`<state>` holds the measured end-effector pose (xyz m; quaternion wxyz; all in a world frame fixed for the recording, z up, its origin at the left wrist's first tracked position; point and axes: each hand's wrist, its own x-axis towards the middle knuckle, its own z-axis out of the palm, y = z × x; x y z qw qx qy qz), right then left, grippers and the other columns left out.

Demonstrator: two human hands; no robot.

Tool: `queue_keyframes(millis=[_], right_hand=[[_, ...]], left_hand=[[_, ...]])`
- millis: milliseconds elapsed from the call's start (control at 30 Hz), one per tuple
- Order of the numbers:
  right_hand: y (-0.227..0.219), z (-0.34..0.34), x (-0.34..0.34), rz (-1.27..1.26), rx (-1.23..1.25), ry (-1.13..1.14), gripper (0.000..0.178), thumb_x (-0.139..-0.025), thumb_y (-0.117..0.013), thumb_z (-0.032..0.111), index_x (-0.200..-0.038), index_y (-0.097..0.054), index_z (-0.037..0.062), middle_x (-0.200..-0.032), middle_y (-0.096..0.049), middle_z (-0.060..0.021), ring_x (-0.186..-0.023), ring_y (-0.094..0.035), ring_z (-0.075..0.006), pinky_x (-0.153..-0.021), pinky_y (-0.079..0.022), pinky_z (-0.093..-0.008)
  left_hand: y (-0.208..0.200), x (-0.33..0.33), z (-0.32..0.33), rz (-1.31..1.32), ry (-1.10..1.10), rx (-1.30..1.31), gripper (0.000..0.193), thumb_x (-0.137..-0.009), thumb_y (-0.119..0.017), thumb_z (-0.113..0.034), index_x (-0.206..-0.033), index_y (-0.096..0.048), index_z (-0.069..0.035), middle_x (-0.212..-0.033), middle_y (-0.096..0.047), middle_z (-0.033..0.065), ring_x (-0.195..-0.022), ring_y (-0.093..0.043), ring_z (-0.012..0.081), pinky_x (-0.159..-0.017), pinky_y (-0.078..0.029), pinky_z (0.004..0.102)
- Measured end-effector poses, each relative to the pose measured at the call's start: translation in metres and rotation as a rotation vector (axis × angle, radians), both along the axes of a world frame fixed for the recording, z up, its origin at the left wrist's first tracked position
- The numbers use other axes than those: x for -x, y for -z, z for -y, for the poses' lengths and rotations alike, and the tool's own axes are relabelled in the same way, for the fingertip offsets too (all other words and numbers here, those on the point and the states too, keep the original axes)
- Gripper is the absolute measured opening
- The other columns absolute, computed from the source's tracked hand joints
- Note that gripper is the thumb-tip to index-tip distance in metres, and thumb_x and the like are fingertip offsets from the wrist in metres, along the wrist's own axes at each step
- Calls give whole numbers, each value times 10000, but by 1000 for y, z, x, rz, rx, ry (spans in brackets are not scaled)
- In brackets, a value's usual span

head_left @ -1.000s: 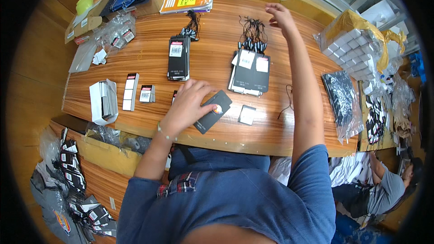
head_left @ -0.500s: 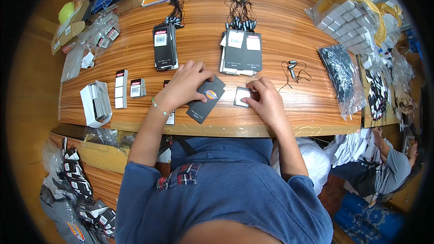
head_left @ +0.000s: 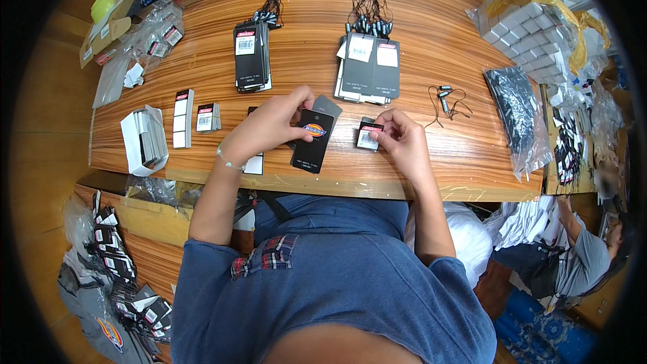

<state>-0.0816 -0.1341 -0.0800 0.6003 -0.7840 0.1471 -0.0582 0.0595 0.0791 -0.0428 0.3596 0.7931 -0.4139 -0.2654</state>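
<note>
My left hand (head_left: 268,127) is closed on black hang tags (head_left: 311,152) with a coloured oval emblem; another tag fans out behind the front one. In my right hand (head_left: 404,143), thumb and fingers pinch a small black-and-white label tag (head_left: 367,139). Beyond my left hand lies a pile of long black hang tags (head_left: 248,71) with black strings. A wider pile of strung black tags (head_left: 369,75) sits farther right. Beneath my left wrist a white-faced tag (head_left: 254,164) partly shows. Left of it are a small label stack (head_left: 208,119) and a stack of long label strips (head_left: 182,123).
A white box of tags (head_left: 129,147) stands at the table's left. Loose black strings (head_left: 443,102) lie to the right, before a clear bag of black items (head_left: 517,118). A bag of small white boxes (head_left: 522,30) fills the far right corner. A co-worker (head_left: 585,256) is at the right.
My left hand has turned the hang tags more upright and spread them, exposing the one behind. My right hand has turned the small label, whose black top band now shows. The view has shifted slightly.
</note>
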Motion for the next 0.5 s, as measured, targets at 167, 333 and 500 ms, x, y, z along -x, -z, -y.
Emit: queue_keyframes(millis=[167, 333, 500], right_hand=[[-20, -24, 11, 66, -314, -36, 138, -754, -678, 27, -806, -554, -7, -697, -575, -5, -615, -502, -37, -546, -401, -186], [-23, -40, 13, 180, 81, -23, 178, -742, -698, 54, -835, -555, 1, -692, -567, -34, -599, -507, -61, -552, -410, -205], [-19, 35, 13, 331, 352, 314, 101, -846, -560, 86, -885, -592, -1, -632, -557, -57, -581, -507, -102, -553, -426, -253]], left_hand=[[-12, 28, 0, -567, -306, 264, 280, -782, -609, 37, -990, -440, -45, -795, -603, 42, -662, -540, 37, -540, -381, 155], [-2, 64, 13, -531, -335, 405, 305, -780, -615, 48, -1037, -469, -27, -837, -628, 68, -773, -594, 76, -690, -468, 182], [4, 67, 13, -546, -384, 440, 341, -794, -589, 56, -1089, -436, -22, -851, -624, 85, -800, -593, 89, -714, -468, 191]])
